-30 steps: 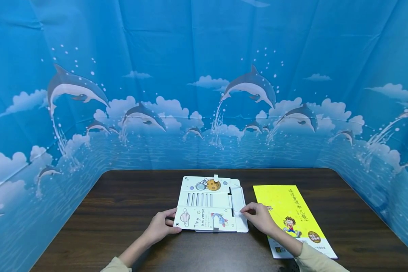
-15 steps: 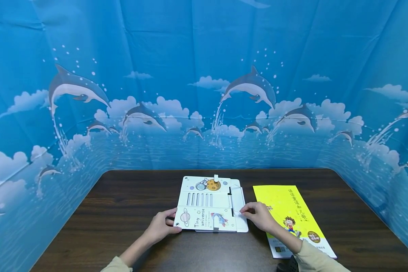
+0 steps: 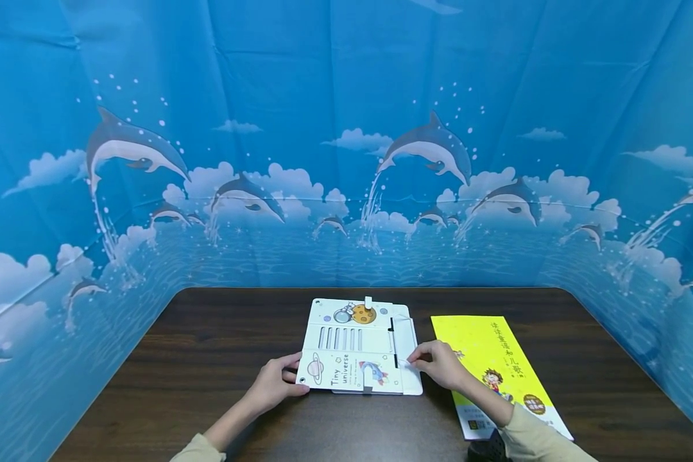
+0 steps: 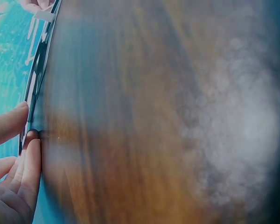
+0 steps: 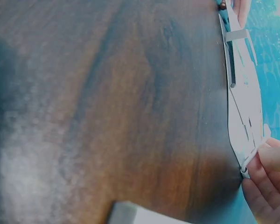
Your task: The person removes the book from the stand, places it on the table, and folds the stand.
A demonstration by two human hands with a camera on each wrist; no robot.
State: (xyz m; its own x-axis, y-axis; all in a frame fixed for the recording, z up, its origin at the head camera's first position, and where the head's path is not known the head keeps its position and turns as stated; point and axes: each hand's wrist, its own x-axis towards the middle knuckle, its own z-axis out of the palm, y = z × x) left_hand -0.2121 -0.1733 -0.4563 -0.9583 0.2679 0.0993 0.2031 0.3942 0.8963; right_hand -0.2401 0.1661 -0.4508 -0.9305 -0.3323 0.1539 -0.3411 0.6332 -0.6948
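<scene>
A white folding book stand [image 3: 346, 359] printed with planets, a rocket and the words "Tiny universe" lies on the dark table, one panel showing past its right side. My left hand [image 3: 271, 385] grips its near left corner; in the left wrist view the thumb [image 4: 9, 125] is on one face and the fingers are under the edge. At the right edge, my right hand [image 3: 441, 366] pinches a thin white wire support [image 5: 250, 161] between thumb and fingers. A white page clip [image 5: 237, 35] sits on the stand's near edge, and another clip [image 3: 367, 303] is at the far edge.
A yellow book [image 3: 479, 340] with a cartoon child on its cover lies to the right, partly under my right forearm. A dark device [image 3: 487, 447] shows by the right sleeve. Blue dolphin cloth [image 3: 300, 256] stands behind the wood-grain table [image 3: 208, 333].
Both hands keep their places on the book stand. The dark device by the right sleeve shows more now, as the right wrist has turned slightly.
</scene>
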